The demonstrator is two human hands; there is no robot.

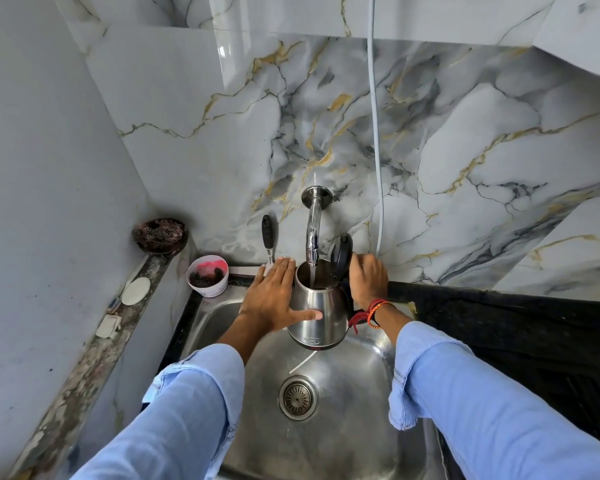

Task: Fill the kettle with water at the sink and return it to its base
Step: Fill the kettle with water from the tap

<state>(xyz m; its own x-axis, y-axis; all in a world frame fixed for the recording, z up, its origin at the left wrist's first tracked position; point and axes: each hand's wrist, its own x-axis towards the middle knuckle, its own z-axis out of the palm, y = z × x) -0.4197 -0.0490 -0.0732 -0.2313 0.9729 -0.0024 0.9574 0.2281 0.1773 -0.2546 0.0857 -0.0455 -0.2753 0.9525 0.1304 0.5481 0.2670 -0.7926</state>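
A: Start at the far left. What sits out from the left grip?

B: A dark bowl (160,236) in the corner, then a white tub (207,275) with pink and dark bits in it, just left of the left hand (272,296). A black-handled tool (268,241) leans on the wall just beyond that hand's fingertips.

A: And the left grip itself?

B: Spread flat, not closed round anything. The palm and fingers lie against the left wall of the steel kettle (321,308), with the thumb across its front.

A: Where is the kettle, then?

B: Between the two grips, held upright above the sink (357,375), its mouth right under the tap (313,233). A stream of water runs from the tap into it. The black lid (341,253) stands open, tipped back on the right side.

A: The right grip?

B: The right hand (368,280) is closed on the kettle at the handle side, just right of the lid. The handle itself is hidden behind the hand. Red and orange threads (369,315) circle that wrist.

A: Beyond it?

B: A black bench (499,327) runs off to the right, and a pale hose (376,150) hangs down the marble wall above that hand.
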